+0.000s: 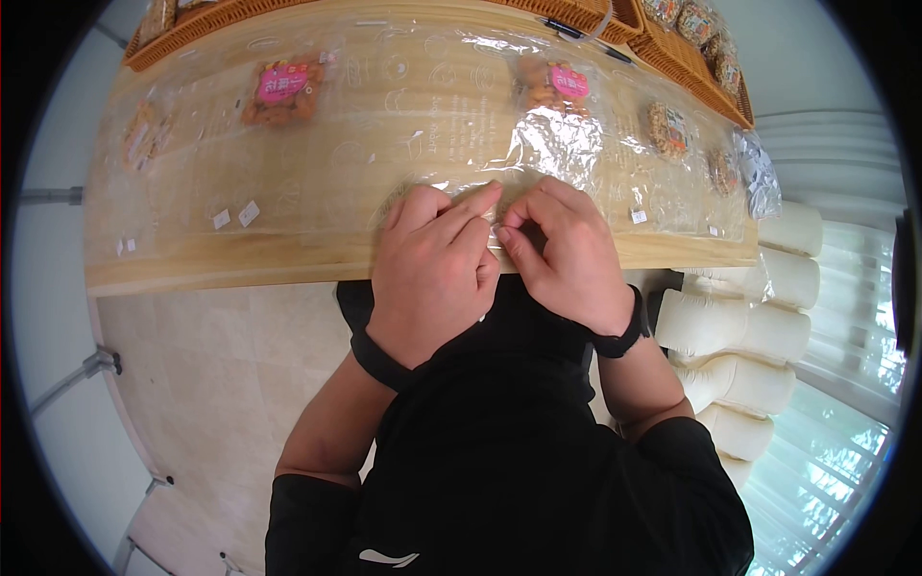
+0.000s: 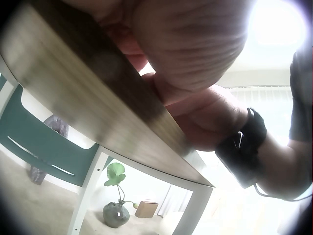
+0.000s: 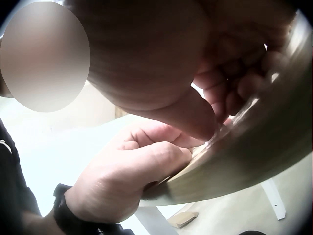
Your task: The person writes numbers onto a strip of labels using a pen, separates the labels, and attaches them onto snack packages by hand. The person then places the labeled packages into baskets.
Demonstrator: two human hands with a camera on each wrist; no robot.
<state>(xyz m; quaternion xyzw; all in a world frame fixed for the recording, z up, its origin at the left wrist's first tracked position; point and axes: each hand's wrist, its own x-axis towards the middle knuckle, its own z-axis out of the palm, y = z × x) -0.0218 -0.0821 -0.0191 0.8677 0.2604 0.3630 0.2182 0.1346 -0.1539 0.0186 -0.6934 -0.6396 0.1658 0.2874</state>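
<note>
A glossy clear plastic bag (image 1: 562, 144) lies flat on the wooden table, holding a packet of brown snacks (image 1: 569, 84) with a pink label. My right hand (image 1: 571, 264) pinches the near edge of the plastic between thumb and fingers. Close beside it, my left hand (image 1: 432, 264) holds the same edge, its index finger stretched toward the right hand. In the right wrist view, the right thumb (image 3: 195, 115) meets a thin bit of plastic at the table edge, with the left hand (image 3: 132, 169) just below. The left palm (image 2: 190, 39) hides its fingertips in the left wrist view.
More clear bags hold a pink-labelled packet (image 1: 288, 88) at left and smaller snack packets (image 1: 667, 130) at right. Wicker baskets (image 1: 687, 62) line the far edge, near a black pen (image 1: 586, 38). White price stickers (image 1: 221, 219) show near the front. Cream cushioned seating (image 1: 740, 322) stands at right.
</note>
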